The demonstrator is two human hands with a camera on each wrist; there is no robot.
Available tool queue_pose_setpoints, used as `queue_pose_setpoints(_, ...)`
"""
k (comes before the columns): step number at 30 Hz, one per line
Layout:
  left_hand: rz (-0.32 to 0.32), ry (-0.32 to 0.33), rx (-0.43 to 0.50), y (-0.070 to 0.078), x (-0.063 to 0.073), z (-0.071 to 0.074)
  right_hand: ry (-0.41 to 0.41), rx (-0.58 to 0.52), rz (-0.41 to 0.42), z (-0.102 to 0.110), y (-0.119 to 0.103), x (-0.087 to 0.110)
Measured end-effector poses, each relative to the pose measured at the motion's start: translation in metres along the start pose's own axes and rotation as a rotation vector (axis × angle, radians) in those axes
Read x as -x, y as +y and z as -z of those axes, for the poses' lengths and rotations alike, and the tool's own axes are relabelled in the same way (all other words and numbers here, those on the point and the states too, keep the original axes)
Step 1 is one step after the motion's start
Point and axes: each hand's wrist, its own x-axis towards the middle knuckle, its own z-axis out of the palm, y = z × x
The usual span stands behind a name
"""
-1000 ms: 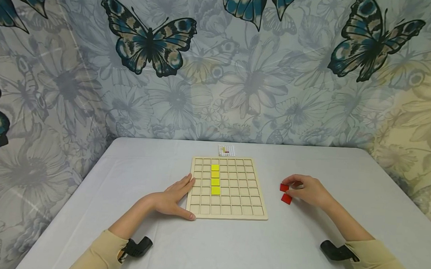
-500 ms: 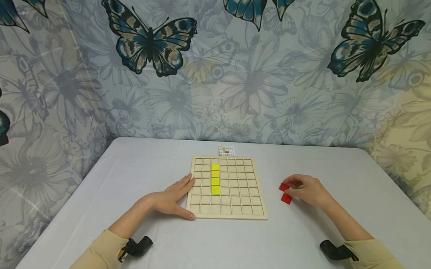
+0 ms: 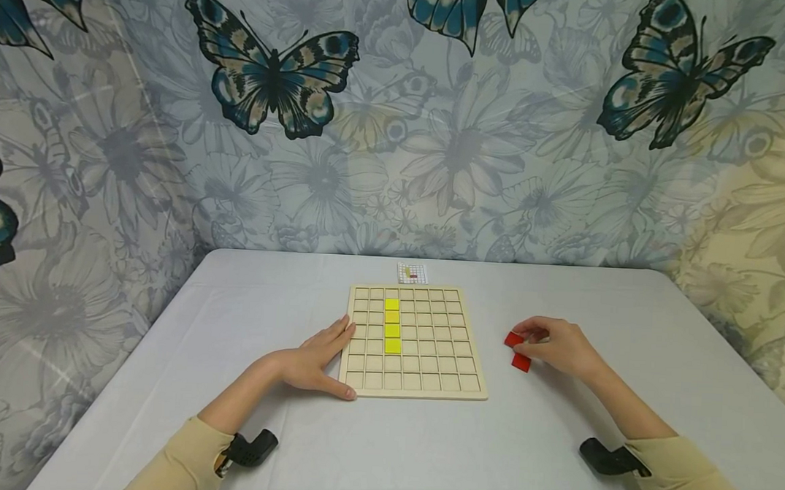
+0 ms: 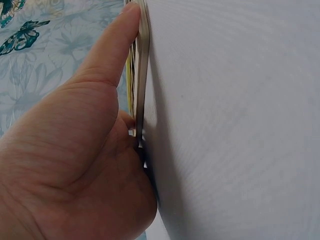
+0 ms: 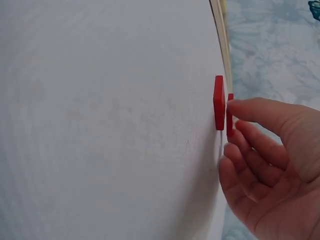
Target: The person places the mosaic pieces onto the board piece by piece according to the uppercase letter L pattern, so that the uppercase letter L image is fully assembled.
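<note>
My left hand [image 3: 307, 364] rests along the left edge of a wooden grid board [image 3: 430, 365], fingers straight, with its thumb at the near left corner. In the left wrist view the thumb [image 4: 107, 47] lies against the board's edge. A column of several yellow square tiles [image 3: 392, 330] fills cells left of the board's middle. To the right of the board, my right hand [image 3: 559, 347] pinches a red square tile [image 3: 512, 339] between thumb and fingers. A second red tile [image 3: 521, 362] lies on the cloth just nearer, partly covered by the thumb in the head view.
A small printed pattern card [image 3: 412, 273] lies behind the board. White cloth [image 3: 285, 284] covers the table, and a butterfly-patterned backdrop [image 3: 462, 167] stands behind it. Black wrist cameras [image 3: 252, 449] sit at both sleeves.
My right hand and the red tile in its pinch have shifted slightly left and away. The other red tile and my left hand stay practically where they were.
</note>
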Motion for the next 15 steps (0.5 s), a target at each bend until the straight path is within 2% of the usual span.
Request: queue_pose_setpoints(15,0.012,-0.012,0.006,0.003,0.001,0.001,-0.011,-0.091,-0.017,-0.013,-0.018,-0.003)
